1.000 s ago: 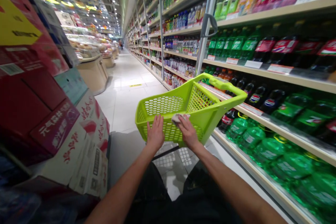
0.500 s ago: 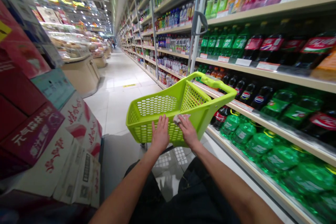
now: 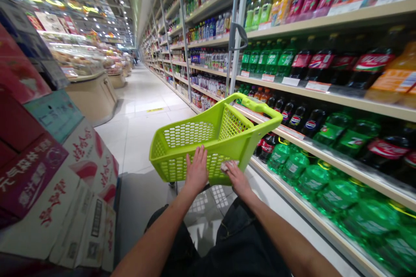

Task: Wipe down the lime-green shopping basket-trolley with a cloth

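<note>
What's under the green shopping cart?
Under the green shopping cart, pale floor tiles show in patterned shadow, plus what looks like a wheel below the front end. Its near side and the left forearm hide the rest.

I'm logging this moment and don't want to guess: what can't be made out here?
All in the head view:
- Left hand: its palm, hidden by the back of the hand.
- Pale wad: cloth or paper; it is small and partly covered by the right hand.
- Green cart: most of its undercarriage, hidden by its basket, arms and legs.
- Cartons: some cut off by the left edge.
- Price tags: print too small.
</note>
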Demonstrator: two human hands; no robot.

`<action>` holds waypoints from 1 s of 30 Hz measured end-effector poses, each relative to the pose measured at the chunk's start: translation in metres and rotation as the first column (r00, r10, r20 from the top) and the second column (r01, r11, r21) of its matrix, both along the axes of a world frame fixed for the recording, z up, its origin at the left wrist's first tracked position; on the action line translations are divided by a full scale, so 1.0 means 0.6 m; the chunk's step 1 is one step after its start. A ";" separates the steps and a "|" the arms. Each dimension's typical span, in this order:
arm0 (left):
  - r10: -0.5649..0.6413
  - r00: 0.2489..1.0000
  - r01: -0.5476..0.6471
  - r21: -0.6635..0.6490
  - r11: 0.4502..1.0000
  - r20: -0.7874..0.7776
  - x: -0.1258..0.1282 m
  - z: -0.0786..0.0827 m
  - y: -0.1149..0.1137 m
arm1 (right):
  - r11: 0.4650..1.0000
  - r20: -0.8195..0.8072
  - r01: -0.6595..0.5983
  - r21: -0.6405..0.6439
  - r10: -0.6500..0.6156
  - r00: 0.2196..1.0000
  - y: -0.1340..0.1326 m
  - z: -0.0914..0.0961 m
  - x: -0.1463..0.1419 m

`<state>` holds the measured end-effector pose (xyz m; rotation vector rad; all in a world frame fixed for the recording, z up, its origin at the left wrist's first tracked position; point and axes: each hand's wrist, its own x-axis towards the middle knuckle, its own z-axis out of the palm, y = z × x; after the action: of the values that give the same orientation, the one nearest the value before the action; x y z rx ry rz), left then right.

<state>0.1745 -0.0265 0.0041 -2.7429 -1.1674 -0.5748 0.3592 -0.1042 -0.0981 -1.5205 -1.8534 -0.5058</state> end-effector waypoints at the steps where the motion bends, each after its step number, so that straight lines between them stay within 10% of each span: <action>1: -0.006 1.000 0.006 0.000 1.000 -0.006 -0.001 0.000 0.001 | 1.000 0.006 0.010 -0.019 -0.009 1.000 -0.012 -0.013 0.007; 8: 0.048 0.999 -0.047 0.028 0.998 -0.012 0.007 -0.008 -0.003 | 0.991 -0.035 0.096 0.091 -0.093 0.995 0.009 0.064 0.025; 14: 0.013 0.998 -0.009 0.047 0.999 -0.069 -0.001 -0.003 0.002 | 0.995 0.057 0.059 0.078 -0.064 0.996 0.005 0.039 0.022; 22: 0.027 0.998 -0.027 0.007 1.000 -0.060 0.003 0.002 -0.006 | 0.775 -0.283 0.473 0.418 -0.384 0.879 0.003 0.226 0.171; 30: 0.001 0.996 -0.003 -0.016 1.000 -0.084 -0.002 0.012 0.001 | 0.974 -0.052 0.147 0.173 -0.140 0.989 -0.019 0.092 0.096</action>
<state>0.1736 -0.0262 0.0113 -2.7496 -1.1609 -0.4472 0.4168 -0.1156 -0.0429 -1.5391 -1.6301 -0.6838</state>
